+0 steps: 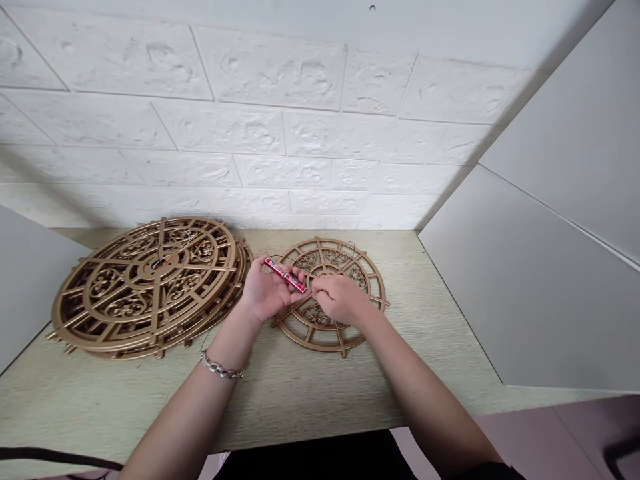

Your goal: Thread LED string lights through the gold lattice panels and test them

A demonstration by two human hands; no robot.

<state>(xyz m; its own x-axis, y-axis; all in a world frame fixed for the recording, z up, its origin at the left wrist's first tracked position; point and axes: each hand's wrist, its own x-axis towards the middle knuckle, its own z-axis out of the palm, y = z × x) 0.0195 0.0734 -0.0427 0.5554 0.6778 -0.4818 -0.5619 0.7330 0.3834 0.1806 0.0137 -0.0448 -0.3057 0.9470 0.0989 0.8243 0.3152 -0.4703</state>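
A slim red tube (285, 274) with a pale printed pattern lies slantwise across my left hand (269, 291), its fingers curled around it. Beside the tube's lower right end is my right hand (337, 297). The fingers there are closed in a pinch, and whatever is between them is hidden. Thin wire runs close to both hands. Below them a round gold scrollwork frame (310, 337) lies flat on the table (280, 393), its centre partly covered by my right hand.
Several similar gold round frames (125, 273) are stacked on the left, with thin wires on top. A white brick-patterned wall (310, 140) rises behind the table. Grey panels (540, 287) border the right side. A black cable (55, 455) crosses the lower left corner.
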